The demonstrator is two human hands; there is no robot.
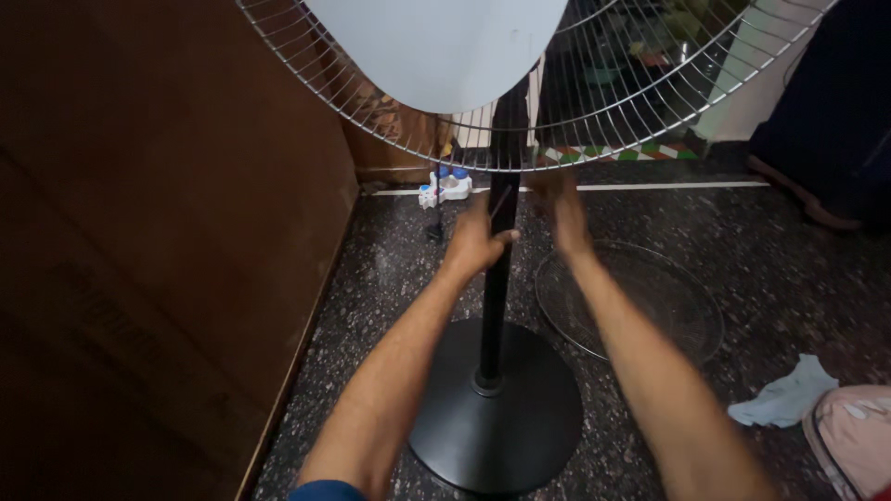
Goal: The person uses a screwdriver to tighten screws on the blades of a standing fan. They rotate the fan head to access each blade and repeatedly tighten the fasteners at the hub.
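Observation:
A standing fan rises in front of me on a black pole (495, 278) with a round black base (501, 408). Its wire rear guard (640, 102) and a pale blade (436, 51) fill the top of the view. My left hand (475, 239) reaches to the pole just below the guard, fingers curled against it. My right hand (564, 215) is beside the pole on the right, blurred, with the fingers apart and nothing in it.
A detached round wire guard (631, 297) lies on the dark speckled floor right of the base. A pale blue cloth (784, 394) and a pink object (854, 436) lie at lower right. A brown wooden panel (158, 241) stands at left. A small white and blue item (444, 188) sits behind.

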